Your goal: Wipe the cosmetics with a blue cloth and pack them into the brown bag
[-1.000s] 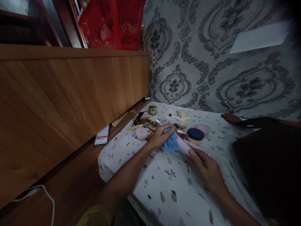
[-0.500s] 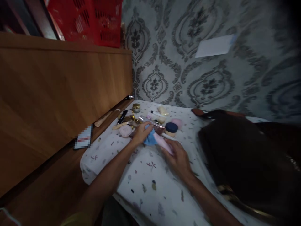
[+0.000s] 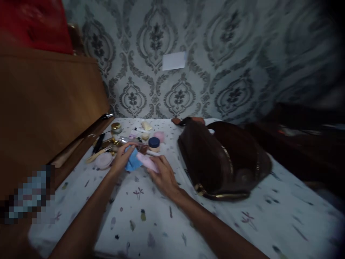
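Observation:
My left hand [image 3: 120,159] is closed on a blue cloth [image 3: 133,162], which lies against one end of a pale pink tube [image 3: 147,163]. The tube's other end is gripped by the fingers of my right hand [image 3: 165,177]. Both hands are above the bedspread, at the near side of a spread of cosmetics. Just beyond the tube stands a jar with a navy lid [image 3: 154,144], beside a pink sponge [image 3: 159,136]. A round pale compact [image 3: 104,160] and a wooden-handled brush [image 3: 94,157] lie left of my left hand.
A dark brown leather bag [image 3: 207,165] rests on the patterned white sheet [image 3: 151,223] to the right. At left rises a wooden cabinet [image 3: 48,97] with a red basket [image 3: 35,25] on top. The papered wall [image 3: 179,97] closes off the back.
My view has turned to the right, so the bag shows more fully and the cabinet less. Both hands keep hold of the cloth and the tube.

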The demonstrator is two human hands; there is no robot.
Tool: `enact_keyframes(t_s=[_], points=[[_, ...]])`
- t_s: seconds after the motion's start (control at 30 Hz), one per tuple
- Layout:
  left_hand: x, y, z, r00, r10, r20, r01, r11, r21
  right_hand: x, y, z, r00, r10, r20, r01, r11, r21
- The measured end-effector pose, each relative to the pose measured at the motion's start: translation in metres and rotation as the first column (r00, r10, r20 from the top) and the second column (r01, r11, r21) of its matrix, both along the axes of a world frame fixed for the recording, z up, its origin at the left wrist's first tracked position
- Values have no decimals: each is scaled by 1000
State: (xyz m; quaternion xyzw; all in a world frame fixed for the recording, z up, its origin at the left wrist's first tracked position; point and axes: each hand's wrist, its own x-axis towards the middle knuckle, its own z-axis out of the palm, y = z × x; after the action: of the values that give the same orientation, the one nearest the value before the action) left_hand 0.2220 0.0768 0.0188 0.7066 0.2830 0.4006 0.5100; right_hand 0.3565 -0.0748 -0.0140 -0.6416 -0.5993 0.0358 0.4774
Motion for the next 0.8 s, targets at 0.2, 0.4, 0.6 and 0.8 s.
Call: enact_keyframes(t_s=[0.2, 0.4, 0.6, 0.8], points=[[0, -4, 8, 997, 56, 48, -45, 976, -213, 1, 0, -2, 991, -11, -131, 7, 1000, -28], [3, -18, 19, 995, 98, 27, -82, 929, -361, 3, 0, -4, 959, -51, -278, 38, 998, -51], [12, -31, 22, 971, 165, -172, -207, 940, -271, 4, -2, 7, 908, -126, -399, 69, 985, -155], [15, -22, 11, 923, 327, -205, -366, 909, -200, 6, 4, 3, 850, -81, -521, 59, 997, -59]])
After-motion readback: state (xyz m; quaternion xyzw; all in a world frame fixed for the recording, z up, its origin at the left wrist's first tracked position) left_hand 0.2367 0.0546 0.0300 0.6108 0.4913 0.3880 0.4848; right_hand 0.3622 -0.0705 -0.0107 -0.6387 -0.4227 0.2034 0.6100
